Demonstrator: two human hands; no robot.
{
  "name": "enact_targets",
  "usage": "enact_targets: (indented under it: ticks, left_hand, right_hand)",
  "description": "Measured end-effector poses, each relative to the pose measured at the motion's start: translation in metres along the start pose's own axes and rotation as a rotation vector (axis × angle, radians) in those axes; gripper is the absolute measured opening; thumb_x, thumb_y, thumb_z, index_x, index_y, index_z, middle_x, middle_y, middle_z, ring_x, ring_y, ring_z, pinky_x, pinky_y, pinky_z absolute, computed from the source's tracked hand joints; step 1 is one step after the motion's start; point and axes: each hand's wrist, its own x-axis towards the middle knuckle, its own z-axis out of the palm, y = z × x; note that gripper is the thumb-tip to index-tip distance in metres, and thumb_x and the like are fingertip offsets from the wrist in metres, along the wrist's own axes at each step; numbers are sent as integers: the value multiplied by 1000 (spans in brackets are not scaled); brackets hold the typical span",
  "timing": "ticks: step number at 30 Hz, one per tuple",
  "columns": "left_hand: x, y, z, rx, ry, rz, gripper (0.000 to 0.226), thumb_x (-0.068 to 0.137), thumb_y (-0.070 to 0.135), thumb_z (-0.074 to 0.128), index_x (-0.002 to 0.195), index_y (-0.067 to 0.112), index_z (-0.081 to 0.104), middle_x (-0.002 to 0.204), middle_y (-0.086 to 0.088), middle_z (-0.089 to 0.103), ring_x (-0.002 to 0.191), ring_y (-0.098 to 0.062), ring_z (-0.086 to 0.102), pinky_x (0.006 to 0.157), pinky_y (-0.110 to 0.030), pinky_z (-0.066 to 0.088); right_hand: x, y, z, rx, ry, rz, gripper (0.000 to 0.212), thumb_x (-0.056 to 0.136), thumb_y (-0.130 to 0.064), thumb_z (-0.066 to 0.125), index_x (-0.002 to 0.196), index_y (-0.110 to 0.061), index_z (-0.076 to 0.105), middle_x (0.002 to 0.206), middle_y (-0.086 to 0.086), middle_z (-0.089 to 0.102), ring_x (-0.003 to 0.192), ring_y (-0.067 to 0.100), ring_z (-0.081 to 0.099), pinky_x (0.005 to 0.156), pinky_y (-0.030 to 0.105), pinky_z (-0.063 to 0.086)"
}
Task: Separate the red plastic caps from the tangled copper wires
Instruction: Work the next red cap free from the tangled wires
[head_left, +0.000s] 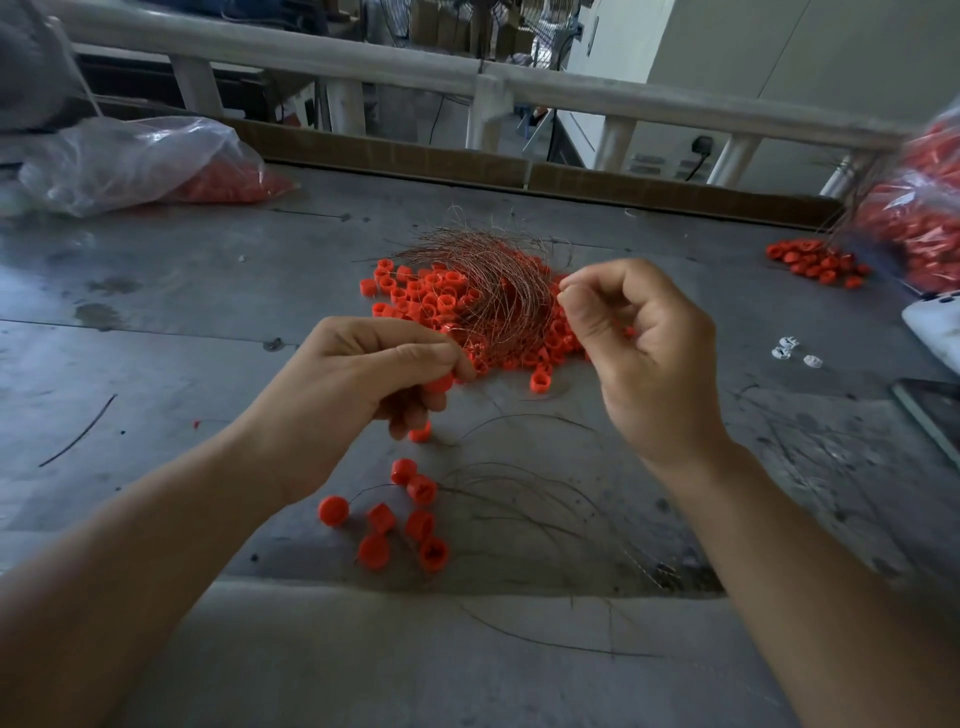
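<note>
Near pile: loose round red plastic caps (405, 512), set apart from tangle.
Left hand (358, 382): clamped on a red cap (438, 383), anchoring it.
Right hand (641, 358): pinched thin copper wire (493, 291), seemingly to pull free.

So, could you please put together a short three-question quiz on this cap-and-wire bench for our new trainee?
1. True or false: the left hand holds a red cap.
2. What does the right hand pinch? A) a wire from the tangled copper wires B) a white clip C) a plastic bag
3. Fill in: the small group of loose caps lies ____ to the person than the big pile.

Key: 1 true; 2 A; 3 nearer.
</note>
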Motion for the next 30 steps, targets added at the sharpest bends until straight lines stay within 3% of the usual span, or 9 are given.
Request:
enact_targets:
  ticks: [3, 8, 12, 14, 17, 20, 23, 26, 30]
  left_hand:
    - [0, 1, -1, -28, 27, -5, 25, 61, 34, 62, 69, 14, 74, 57, -1, 60, 48, -9, 52, 44, -16, 43]
    - [0, 2, 0, -19, 18, -27, 24, 61, 34, 62, 67, 15, 74, 56, -1, 60, 48, -9, 51, 43, -16, 43]
    - [0, 1, 1, 28, 13, -30, 25, 61, 34, 61, 68, 14, 74, 55, -1, 60, 48, -10, 51, 43, -16, 42]
    - [1, 0, 2, 69, 2, -35, 25, 61, 34, 60, 68, 14, 74, 55, 0, 60, 48, -10, 51, 43, -16, 42]
    - [-1, 1, 5, 117, -39, -34, 26, 62, 33, 58, 69, 13, 73, 54, 0, 59, 48, -7, 50, 43, -16, 42]
    - [-2, 2, 6, 119, -51, -35, 25, 61, 31, 59, 65, 11, 72, 52, 1, 56, 47, -6, 49, 42, -15, 41]
    - [-2, 3, 4, 150, -65, -45, 10, 58, 21, 75, 58, 12, 71, 50, -1, 55, 43, -5, 47, 41, -14, 38]
    - [-1, 2, 1, 162, -80, -66, 16, 64, 17, 59, 51, 15, 67, 48, 0, 53, 41, -4, 45, 40, -13, 36]
    - [-2, 4, -8, 141, -74, -65, 16, 49, 31, 59, 43, 16, 60, 45, 2, 49, 40, -5, 41, 40, -14, 35]
  right_hand:
    - [1, -1, 1, 69, -41, 79, 12, 87, -17, 58, 80, -26, 58, 72, -2, 62, 63, 9, 58, 59, 17, 48]
    - [-3, -5, 9, 87, -286, 132, 26, 83, -4, 63, 85, -30, 60, 73, -15, 60, 64, -5, 58, 61, 8, 44]
    - [-1, -13, 10, 295, -300, 220, 10, 87, -21, 54, 85, -23, 64, 71, -9, 64, 69, 0, 62, 64, 12, 46]
    - [0, -18, 9, 381, -358, 254, 13, 82, -32, 56, 87, -23, 64, 71, -9, 66, 69, 2, 63, 63, 13, 47]
    - [-4, -22, 13, 242, -432, 134, 13, 76, -22, 67, 90, -21, 66, 74, -13, 63, 71, -2, 60, 63, 10, 45]
    - [-8, -20, 17, 85, -401, 30, 11, 78, -7, 67, 89, -9, 69, 80, -17, 59, 77, -4, 58, 67, 7, 44]
    - [-8, -19, 17, 11, -387, -17, 8, 78, -6, 66, 86, -5, 68, 79, -18, 56, 77, -4, 57, 71, 7, 44]
    - [-6, -18, 14, -108, -384, -119, 3, 78, -5, 66, 80, -4, 67, 75, -12, 54, 70, -5, 52, 69, 6, 41]
    - [-1, -16, 4, -241, -413, -266, 4, 78, -4, 65, 77, -2, 68, 73, 2, 61, 68, 7, 56, 67, 14, 45]
